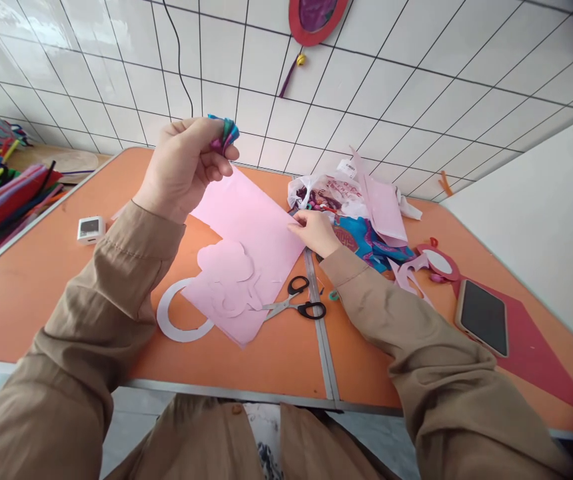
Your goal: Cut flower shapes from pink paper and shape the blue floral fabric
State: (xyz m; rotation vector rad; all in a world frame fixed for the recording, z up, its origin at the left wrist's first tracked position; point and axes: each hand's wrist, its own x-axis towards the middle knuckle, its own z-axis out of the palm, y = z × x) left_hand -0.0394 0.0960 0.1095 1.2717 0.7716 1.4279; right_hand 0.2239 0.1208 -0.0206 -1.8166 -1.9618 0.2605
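Raised above the far side of the table, my left hand [185, 163] pinches a small gathered bunch of patterned blue, green and magenta fabric [227, 131]. My right hand [315, 231] is lower, at the right edge of a large pink sheet [251, 207]. Its thumb and fingers are pressed together; what they hold, if anything, is too small to make out. Cut pink paper shapes [226, 260] lie on the sheet's near part, beside a white ring [166, 312]. Black-handled scissors [291, 303] lie partly spread at the sheet's near right edge.
Patterned blue cloth [366, 240] and a plastic bag [336, 190] lie beyond my right wrist. A phone [484, 317] rests on red sheet material [531, 347] at right. A small white device [90, 229] stands at left, near colourful pipe cleaners [6, 200]. A tiled wall [246, 67] closes the back.
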